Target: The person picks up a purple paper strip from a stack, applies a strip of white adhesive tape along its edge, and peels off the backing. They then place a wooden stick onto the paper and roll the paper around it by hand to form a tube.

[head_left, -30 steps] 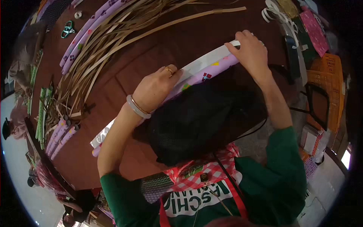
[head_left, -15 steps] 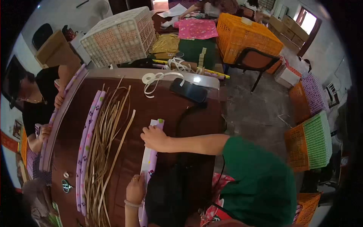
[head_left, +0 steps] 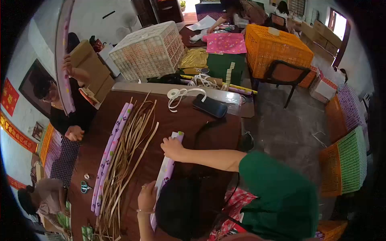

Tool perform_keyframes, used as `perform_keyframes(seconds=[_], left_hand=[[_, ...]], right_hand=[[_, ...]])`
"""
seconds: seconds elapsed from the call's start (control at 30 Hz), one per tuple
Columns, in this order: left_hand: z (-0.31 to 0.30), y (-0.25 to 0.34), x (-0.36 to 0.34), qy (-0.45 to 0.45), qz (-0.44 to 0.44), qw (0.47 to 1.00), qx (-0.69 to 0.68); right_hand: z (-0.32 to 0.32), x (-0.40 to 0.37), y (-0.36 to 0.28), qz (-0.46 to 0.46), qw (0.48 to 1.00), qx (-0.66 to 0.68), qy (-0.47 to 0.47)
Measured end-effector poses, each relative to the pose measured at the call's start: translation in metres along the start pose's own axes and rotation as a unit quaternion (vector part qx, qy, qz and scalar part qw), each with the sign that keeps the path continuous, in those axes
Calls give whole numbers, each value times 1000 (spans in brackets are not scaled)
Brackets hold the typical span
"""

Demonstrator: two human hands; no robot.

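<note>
A purple patterned paper roll [head_left: 169, 170] with a white strip along its left side lies lengthwise on the brown table in front of me. My right hand [head_left: 173, 149] is closed over its far end, fingers curled at the left edge. Lower down, my left hand [head_left: 147, 197] grips the near part, a band round its wrist. A dark rounded shape [head_left: 181, 207] hides some of the table beside the roll. To the left lie brown flat strips [head_left: 128, 156] in a loose bundle, next to finished-looking purple patterned rolls [head_left: 110, 156].
Scissors [head_left: 85, 186] and a small tape roll [head_left: 87, 176] lie at the table's left. A phone [head_left: 210, 106] and white tape [head_left: 173, 94] are at the far edge. A co-worker [head_left: 76, 100] holds a long purple-edged strip [head_left: 64, 60] upright. Crates [head_left: 277, 50] stand beyond.
The co-worker at the left has raised the long strip from the table's edge to upright. My view has shifted, bringing more of the left side in. Both my hands stay on the roll.
</note>
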State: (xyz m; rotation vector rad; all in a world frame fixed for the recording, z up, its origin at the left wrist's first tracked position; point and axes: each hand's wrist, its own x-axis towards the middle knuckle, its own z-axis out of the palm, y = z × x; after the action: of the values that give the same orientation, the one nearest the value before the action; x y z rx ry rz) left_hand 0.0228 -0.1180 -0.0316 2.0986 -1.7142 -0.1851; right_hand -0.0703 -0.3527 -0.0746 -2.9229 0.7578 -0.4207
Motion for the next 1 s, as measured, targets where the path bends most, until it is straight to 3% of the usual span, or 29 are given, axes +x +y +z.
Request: perform_keyframes(seconds=[0.13, 0.23, 0.3, 0.33, 0.4, 0.43, 0.47, 0.5, 0.53, 0.57, 0.6, 0.63, 0.67, 0.7, 0.73, 0.83, 1.0], left_hand=[[-29, 25, -70, 76, -130, 988, -21], [-31, 46, -129, 158, -206, 966, 19], [-29, 57, -164, 173, -268, 947, 24], [-21, 56, -178, 212, -254, 942, 62], [-13, 65, -198, 223, -297, 928, 35], [-11, 63, -200, 227, -273, 934, 46], [-10, 63, -203, 220, -278, 933, 68], [-6, 55, -204, 252, -268, 927, 69], [6, 39, -200, 204, -294, 930, 80], [-5, 42, -195, 196, -285, 936, 71], [-1, 33, -191, 186, -291, 937, 54], [3, 22, -186, 144, -307, 938, 72], [2, 24, -187, 117, -307, 942, 74], [3, 16, -184, 84, -285, 949, 103], [9, 5, -179, 65, -285, 948, 124], [11, 0, -174, 28, -283, 948, 141], [1, 2, -168, -36, -307, 942, 133]], right_hand=[[-2, 0, 1, -1, 1000, -7, 4], [-13, 4, 5, -8, 999, 4, -46], [-52, -2, -7, -22, 999, 7, -37], [-72, -12, -13, 23, 997, 1, -71], [4, 17, 30, -61, 996, -20, -62], [-51, -4, -7, 27, 996, 6, -82], [-17, 15, 18, -28, 995, -30, -92], [41, 45, 67, -110, 994, -13, -23], [-6, 35, 28, -63, 985, -50, -155], [24, 51, 65, -126, 986, 1, -104], [35, 59, 72, -130, 987, -12, -94], [-3, 42, 35, -74, 987, -12, -144], [-15, 36, 25, -99, 980, -10, -172], [19, 57, 49, -103, 985, -33, -133], [-3, 35, 18, -40, 991, -56, -112], [-13, 30, -25, -67, 990, -42, -115], [-28, 15, -41, -70, 987, -50, -133]])
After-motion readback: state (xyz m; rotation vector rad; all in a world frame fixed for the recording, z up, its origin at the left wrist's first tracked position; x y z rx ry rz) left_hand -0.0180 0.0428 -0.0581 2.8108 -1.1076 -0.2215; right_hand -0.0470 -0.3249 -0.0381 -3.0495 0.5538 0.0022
